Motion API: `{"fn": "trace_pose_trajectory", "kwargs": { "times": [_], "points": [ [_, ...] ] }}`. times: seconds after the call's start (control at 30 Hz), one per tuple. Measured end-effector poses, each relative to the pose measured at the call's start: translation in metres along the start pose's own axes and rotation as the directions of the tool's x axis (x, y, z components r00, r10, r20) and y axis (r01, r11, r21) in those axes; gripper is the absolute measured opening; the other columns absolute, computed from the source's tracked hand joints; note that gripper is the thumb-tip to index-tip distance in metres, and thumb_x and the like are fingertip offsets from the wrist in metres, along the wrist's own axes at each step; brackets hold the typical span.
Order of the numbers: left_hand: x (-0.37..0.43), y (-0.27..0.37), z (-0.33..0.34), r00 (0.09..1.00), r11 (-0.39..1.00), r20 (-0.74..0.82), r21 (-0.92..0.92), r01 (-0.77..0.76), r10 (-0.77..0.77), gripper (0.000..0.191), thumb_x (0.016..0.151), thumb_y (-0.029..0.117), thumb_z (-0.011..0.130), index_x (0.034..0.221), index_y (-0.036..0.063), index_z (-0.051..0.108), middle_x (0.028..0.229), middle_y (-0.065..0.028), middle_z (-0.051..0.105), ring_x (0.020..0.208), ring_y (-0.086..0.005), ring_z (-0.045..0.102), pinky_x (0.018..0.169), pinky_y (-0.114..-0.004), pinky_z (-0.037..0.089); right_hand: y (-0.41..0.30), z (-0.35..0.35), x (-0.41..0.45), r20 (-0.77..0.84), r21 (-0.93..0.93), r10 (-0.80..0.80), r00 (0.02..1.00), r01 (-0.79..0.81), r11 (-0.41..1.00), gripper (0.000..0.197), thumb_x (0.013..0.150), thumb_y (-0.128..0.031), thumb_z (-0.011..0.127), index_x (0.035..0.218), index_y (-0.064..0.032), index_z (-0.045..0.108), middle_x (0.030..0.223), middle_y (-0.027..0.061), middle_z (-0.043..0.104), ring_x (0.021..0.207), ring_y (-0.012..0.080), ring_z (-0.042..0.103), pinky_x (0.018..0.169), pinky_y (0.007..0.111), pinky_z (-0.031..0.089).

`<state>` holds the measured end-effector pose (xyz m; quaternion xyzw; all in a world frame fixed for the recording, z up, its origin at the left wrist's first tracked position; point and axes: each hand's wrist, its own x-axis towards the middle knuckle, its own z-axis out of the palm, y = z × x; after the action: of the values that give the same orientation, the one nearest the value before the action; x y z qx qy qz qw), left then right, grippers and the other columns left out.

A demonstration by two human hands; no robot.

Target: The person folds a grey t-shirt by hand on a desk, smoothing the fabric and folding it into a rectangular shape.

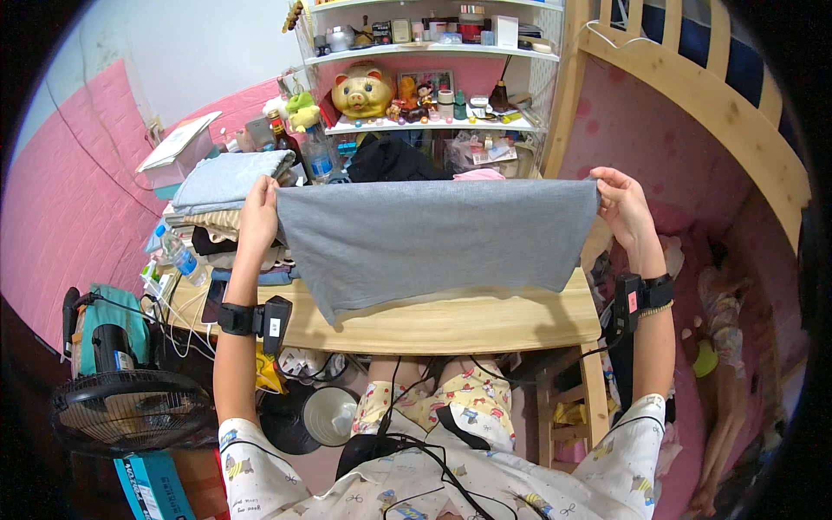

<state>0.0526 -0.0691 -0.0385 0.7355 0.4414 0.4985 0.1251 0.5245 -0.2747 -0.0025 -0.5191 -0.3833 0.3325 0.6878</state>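
Observation:
A grey knit cloth hangs stretched between my two hands above the wooden tabletop. My left hand pinches its upper left corner. At the upper right corner, my right hand grips the fabric between thumb and fingers. The top edge runs almost straight, while the lower edge slants and droops to a point at the left. Beside my left hand rises a stack of folded clothes, with a light blue folded garment on top. The cloth hides the middle of the table behind it.
A clear water bottle and a phone are at the table's left. White shelves hold a gold piggy bank and small items. A black fan stands lower left. A wooden bunk bed and another person are right.

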Motion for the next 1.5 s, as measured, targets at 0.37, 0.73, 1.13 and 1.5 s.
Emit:
{"fn": "trace_pose_trajectory", "kwargs": {
  "times": [0.37,0.73,1.13,1.5],
  "points": [
    [-0.003,0.007,-0.006,0.990,0.986,0.134,-0.154,0.059,-0.039,0.005,0.091,0.010,0.046,0.093,0.0058,0.049,0.079,-0.0013,0.054,0.072,-0.0091,0.048,0.064,-0.024,0.040,0.007,-0.017,0.000,-0.044,0.062,0.020,0.999,-0.017,0.998,0.018,0.081,-0.005,0.050,0.096,-0.0039,0.059,0.079,0.0028,0.059,0.074,0.0130,0.053,0.060,0.026,0.037],
    [-0.005,0.016,-0.001,0.947,0.552,0.185,-0.777,0.304,-0.261,0.020,0.090,0.015,0.054,0.108,0.0050,0.054,0.088,-0.0038,0.061,0.078,-0.0099,0.056,0.068,-0.024,0.045,0.012,-0.031,0.031,0.109,0.154,0.008,0.994,-0.025,0.988,0.031,0.085,-0.006,0.055,0.116,-0.0027,0.052,0.095,0.0053,0.060,0.083,0.0138,0.054,0.076,0.031,0.043],
    [-0.025,0.017,-0.025,0.991,0.910,0.081,-0.392,0.134,-0.111,0.029,0.078,-0.002,0.060,0.106,-0.0020,0.058,0.103,-0.0051,0.059,0.091,-0.0107,0.054,0.080,-0.022,0.042,0.005,-0.024,-0.019,0.070,-0.557,-0.242,0.968,0.239,0.795,0.016,0.076,0.005,0.058,0.091,0.0029,0.064,0.089,0.0052,0.059,0.083,0.0136,0.056,0.074,0.024,0.044],
    [0.028,-0.009,0.020,0.919,0.903,-0.059,0.221,-0.369,0.390,0.011,0.077,0.007,0.060,0.085,-0.0009,0.058,0.080,-0.0077,0.054,0.075,-0.0196,0.052,0.070,-0.029,0.041,0.019,-0.021,0.051,0.128,-0.796,-0.357,0.925,0.310,0.520,0.004,0.077,0.001,0.058,0.080,0.0032,0.058,0.069,0.0085,0.058,0.065,0.0162,0.056,0.063,0.030,0.044]
  ]
}}
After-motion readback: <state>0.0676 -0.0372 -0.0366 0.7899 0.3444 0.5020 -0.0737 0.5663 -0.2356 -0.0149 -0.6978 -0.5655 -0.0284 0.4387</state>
